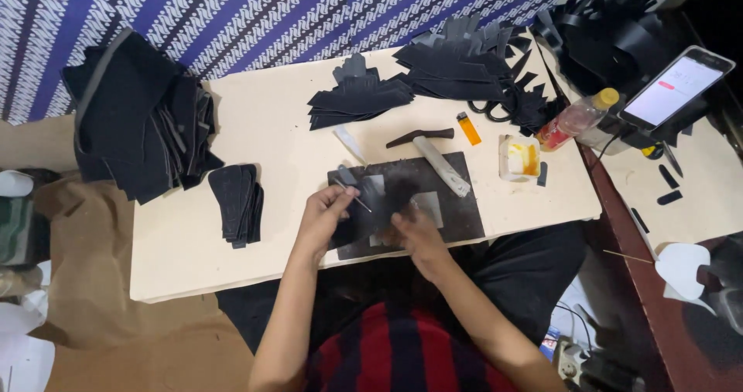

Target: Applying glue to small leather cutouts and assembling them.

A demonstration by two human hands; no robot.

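looking down from the head camera, the left hand (323,215) pinches a thin stick-like tool (354,196), its fingers closed on the near end, tip aimed at a dark cut piece (389,198) lying on the dark work mat (457,214) at the near edge of the desk (263,121). the right hand (414,233) presses down on that piece from the near side; whether its fingers are curled around the edge or just flat on top, i cannot tell, since motion blur smears both hand and piece.

the piece looks thin, light and floppy, like the other black cut shapes, so it likely bends and slides easily; holding it flat near an edge with spread fingertips seems the safer way to steady it. the tool looks light and rigid, best held close to its working end.

a hammer (433,154) lies across the mat's far side, an orange lighter (468,128) and a small glue tub (518,158) just beyond. stacks of black pieces (236,202) sit well to the left.

the tool's tip is too fine to identify, the piece's outline merges with the mat, and the phone (675,89) partly covers things at the right.
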